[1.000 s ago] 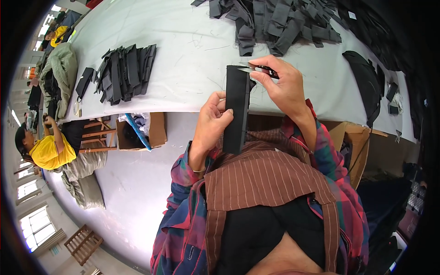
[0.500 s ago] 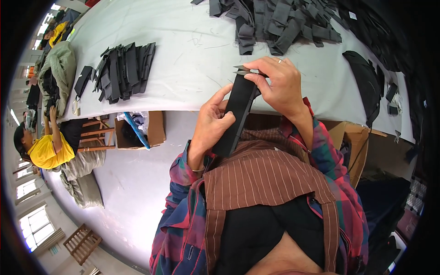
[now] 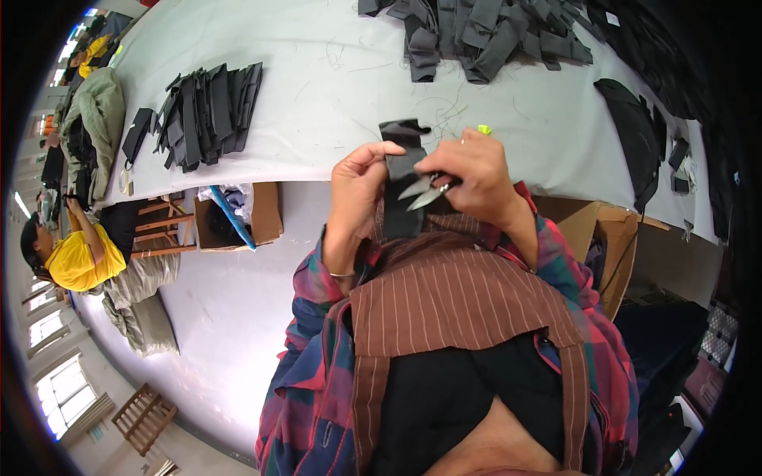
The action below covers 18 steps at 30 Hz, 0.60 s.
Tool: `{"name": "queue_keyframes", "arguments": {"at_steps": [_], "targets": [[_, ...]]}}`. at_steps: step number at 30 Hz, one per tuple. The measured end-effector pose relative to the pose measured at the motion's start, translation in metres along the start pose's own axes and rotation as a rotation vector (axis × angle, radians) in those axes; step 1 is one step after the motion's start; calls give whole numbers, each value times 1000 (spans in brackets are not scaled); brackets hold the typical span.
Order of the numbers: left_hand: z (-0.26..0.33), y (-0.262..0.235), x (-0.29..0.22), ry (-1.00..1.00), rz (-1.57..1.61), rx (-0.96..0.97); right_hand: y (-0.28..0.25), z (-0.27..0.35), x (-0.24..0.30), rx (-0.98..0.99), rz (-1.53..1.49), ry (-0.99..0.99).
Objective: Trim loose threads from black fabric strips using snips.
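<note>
Two hands: both raised together in front of the chest, above the table's near edge.
Left hand (image 3: pixel 357 186): fingers curled, thumb and forefinger pinching the left edge of a black fabric strip (image 3: pixel 402 178); closed on it.
Right hand (image 3: pixel 470 176): closed around small metal thread snips (image 3: pixel 426 193), whose blades point left and lie against the strip.
Black fabric strip: held upright between the two hands, its top end bent over, its lower end hanging toward the brown striped apron (image 3: pixel 468 297).
Cardboard box (image 3: pixel 238 216): under the table's near edge, left of the hands, with a blue item in it.
White table (image 3: pixel 317 111): stretches beyond the hands, with loose threads on it.
Left stack (image 3: pixel 208 113): black pieces fanned out on the table, well left of the hands.
Far pile (image 3: pixel 484 32): black strips heaped at the table's far edge.
Green bit (image 3: pixel 484 129): small, on the table just beyond the right hand.
Other person (image 3: pixel 75 254): in yellow, seated far to the left.
</note>
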State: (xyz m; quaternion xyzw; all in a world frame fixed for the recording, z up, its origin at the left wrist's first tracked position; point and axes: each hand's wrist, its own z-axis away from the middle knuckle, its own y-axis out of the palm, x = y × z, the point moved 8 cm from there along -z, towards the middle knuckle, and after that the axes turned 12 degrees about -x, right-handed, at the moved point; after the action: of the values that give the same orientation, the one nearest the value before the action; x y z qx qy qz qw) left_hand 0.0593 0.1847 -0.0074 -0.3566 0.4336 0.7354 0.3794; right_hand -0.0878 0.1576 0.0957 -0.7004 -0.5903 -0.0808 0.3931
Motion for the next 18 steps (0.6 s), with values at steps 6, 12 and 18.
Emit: {"name": "queue_keyframes", "arguments": {"at_steps": [6,12,18], "targets": [[5,15,-20,-47,147,5,10,12,13,44,33,-109],[5,8,-30,104,98,-67,0,1,4,45,-1,215],[4,7,-30,135,42,-78,9,4,17,117,93,131]]}}
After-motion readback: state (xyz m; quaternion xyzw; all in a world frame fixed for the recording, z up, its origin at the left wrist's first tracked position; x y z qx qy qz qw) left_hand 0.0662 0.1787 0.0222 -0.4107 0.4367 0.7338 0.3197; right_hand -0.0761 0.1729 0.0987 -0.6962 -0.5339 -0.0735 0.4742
